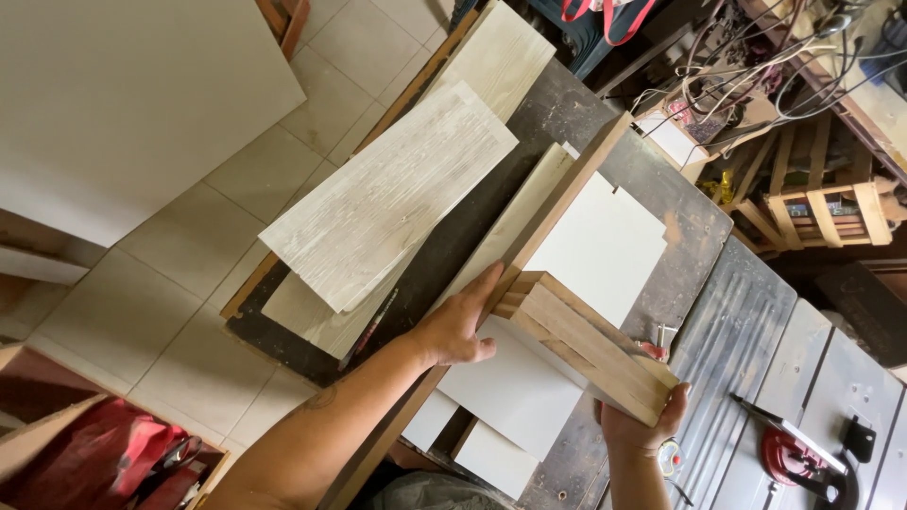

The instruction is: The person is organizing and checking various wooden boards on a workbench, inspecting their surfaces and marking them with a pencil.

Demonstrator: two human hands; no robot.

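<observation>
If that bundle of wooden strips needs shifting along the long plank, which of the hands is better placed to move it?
The right hand, probably: it already cups the end of the bundle of wooden strips. The left hand lies flat against the long plank, steadying it.

Bare dark benchtop (529, 113) lies open between the pale grained board (387, 194) and the long timber rail (557, 203). To the right, white panels (600, 246), a slatted crate (822, 203) and tangled cables (756, 57) crowd the way.
</observation>
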